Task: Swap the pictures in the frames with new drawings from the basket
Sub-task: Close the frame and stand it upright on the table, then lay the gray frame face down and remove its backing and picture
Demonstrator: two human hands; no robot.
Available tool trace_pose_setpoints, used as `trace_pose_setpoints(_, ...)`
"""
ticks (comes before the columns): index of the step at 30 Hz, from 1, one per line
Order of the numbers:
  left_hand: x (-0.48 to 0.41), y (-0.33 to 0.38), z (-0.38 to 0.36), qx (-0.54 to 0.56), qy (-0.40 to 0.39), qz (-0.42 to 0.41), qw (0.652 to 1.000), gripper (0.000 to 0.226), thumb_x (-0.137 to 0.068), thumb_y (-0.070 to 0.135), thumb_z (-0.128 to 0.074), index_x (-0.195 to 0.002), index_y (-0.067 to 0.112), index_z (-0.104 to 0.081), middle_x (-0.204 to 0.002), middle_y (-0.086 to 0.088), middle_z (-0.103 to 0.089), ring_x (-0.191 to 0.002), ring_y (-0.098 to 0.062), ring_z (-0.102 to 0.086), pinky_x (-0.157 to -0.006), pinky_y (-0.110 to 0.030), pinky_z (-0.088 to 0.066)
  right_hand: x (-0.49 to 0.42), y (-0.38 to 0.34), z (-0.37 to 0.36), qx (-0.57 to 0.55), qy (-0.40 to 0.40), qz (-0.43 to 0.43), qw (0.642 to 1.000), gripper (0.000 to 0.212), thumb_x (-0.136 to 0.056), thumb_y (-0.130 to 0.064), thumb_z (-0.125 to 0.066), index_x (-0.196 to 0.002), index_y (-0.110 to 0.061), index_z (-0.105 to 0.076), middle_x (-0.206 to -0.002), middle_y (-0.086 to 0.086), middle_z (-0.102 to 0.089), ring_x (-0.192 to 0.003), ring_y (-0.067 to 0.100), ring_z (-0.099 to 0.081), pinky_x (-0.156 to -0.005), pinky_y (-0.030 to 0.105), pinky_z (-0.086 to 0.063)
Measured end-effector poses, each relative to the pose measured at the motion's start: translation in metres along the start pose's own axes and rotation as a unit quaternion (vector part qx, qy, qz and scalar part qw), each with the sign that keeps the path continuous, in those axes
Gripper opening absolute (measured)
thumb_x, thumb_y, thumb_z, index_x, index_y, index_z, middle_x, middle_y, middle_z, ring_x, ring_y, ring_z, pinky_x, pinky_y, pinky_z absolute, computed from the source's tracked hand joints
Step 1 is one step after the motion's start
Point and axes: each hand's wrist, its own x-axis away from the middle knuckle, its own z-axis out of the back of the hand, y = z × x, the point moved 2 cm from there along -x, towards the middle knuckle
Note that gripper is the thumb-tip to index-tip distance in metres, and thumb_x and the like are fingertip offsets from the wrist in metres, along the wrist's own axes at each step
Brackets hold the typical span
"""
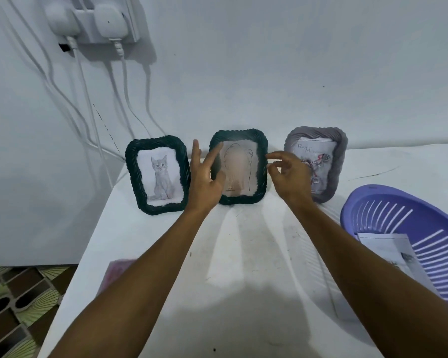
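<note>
Three picture frames stand against the white wall on the white table (243, 293). The left dark green frame (157, 174) shows a grey kitten drawing. In the middle dark green frame (239, 166) is a line drawing. The grey frame (318, 161) at the right holds a rose picture. My left hand (204, 174) hovers with spread fingers at the middle frame's left edge, its fingertips over the glass. My right hand (287, 174) is beside that frame's right edge, fingers loosely curled and holding nothing. A purple basket (409, 228) at the right holds paper drawings (393, 251).
A wall socket with white plugs (98, 21) and cables (88, 112) hangs at the upper left; the cables drop behind the table. A pink sheet (117, 272) lies at the table's left edge. Patterned floor (18, 306) shows at the lower left.
</note>
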Motion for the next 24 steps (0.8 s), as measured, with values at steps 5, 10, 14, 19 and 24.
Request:
trace_pose_setpoints(5, 0.009, 0.038, -0.024, -0.097, -0.07, -0.177, 0.977, 0.053, -0.086, 0.002, -0.054, -0.136, 0.015, -0.048, -0.144, -0.002, -0.037, -0.134, -0.012, -0.035, -0.113, -0.031, -0.033, -0.019, -0.006, 0.051, 0.084, 0.127, 0.087, 0.984, 0.017, -0.083, -0.017, -0.059, -0.095, -0.019, -0.071, -0.097, -0.004, -0.066, -0.088, 0.01, -0.054, -0.083, 0.014, -0.035)
trace_pose_setpoints(10, 0.018, 0.051, -0.089, -0.137, -0.315, -0.063, 0.937, 0.062, -0.093, 0.028, -0.06, -0.148, 0.029, -0.032, -0.159, -0.005, -0.019, -0.145, -0.022, -0.024, -0.113, -0.037, -0.027, -0.043, 0.034, 0.104, 0.154, 0.14, -0.014, 0.978, 0.03, -0.079, -0.032, -0.05, -0.101, -0.026, -0.07, -0.115, 0.006, -0.063, -0.114, 0.026, -0.051, -0.084, 0.013, -0.023)
trace_pose_setpoints(14, 0.022, 0.05, -0.122, -0.053, -0.27, 0.024, 0.961, 0.064, -0.089, 0.022, -0.066, -0.145, 0.026, -0.036, -0.153, -0.012, -0.028, -0.14, -0.028, -0.033, -0.114, -0.039, -0.032, -0.034, 0.051, 0.114, 0.1, 0.022, -0.063, 0.993, 0.029, -0.083, -0.018, -0.061, -0.111, -0.022, -0.067, -0.112, 0.005, -0.068, -0.101, 0.025, -0.064, -0.089, 0.033, -0.049)
trace_pose_setpoints(19, 0.031, 0.061, -0.126, -0.002, -0.184, 0.028, 0.983, 0.058, -0.088, 0.01, -0.066, -0.14, 0.019, -0.042, -0.14, -0.005, -0.03, -0.12, -0.013, -0.044, -0.104, -0.022, -0.038, -0.025, 0.039, 0.129, 0.014, 0.026, -0.052, 0.998, 0.032, -0.082, -0.006, -0.059, -0.107, -0.025, -0.066, -0.107, 0.003, -0.07, -0.075, 0.012, -0.065, -0.065, 0.015, -0.049)
trace_pose_setpoints(24, 0.045, 0.071, -0.085, 0.069, -0.11, -0.052, 0.99, 0.053, -0.087, -0.005, -0.058, -0.133, 0.021, -0.053, -0.126, -0.002, -0.038, -0.122, -0.016, -0.046, -0.1, -0.028, -0.05, -0.003, 0.008, 0.137, -0.088, -0.002, -0.003, 0.996, 0.038, -0.084, 0.0, -0.056, -0.111, -0.025, -0.066, -0.1, 0.002, -0.073, -0.071, 0.016, -0.063, -0.068, 0.041, -0.053)
